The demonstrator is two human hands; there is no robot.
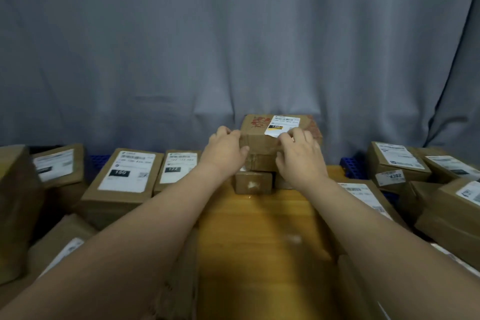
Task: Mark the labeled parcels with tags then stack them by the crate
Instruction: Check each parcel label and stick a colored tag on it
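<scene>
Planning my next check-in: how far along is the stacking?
Done: a short stack of lower parcels stands at the far end of the table. In hand: the left hand and right hand grip the top parcel on it. Left: labelled parcels lie unstacked on both sides; tags cannot be made out.

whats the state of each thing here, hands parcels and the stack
left hand: grips the top parcel's near left corner
right hand: fingers curled over the top parcel's near right edge
top parcel: on the stack, label up
stack: standing on the wooden table
parcel 160: flat, label up, untouched
parcel 122: flat, label up, untouched
</scene>
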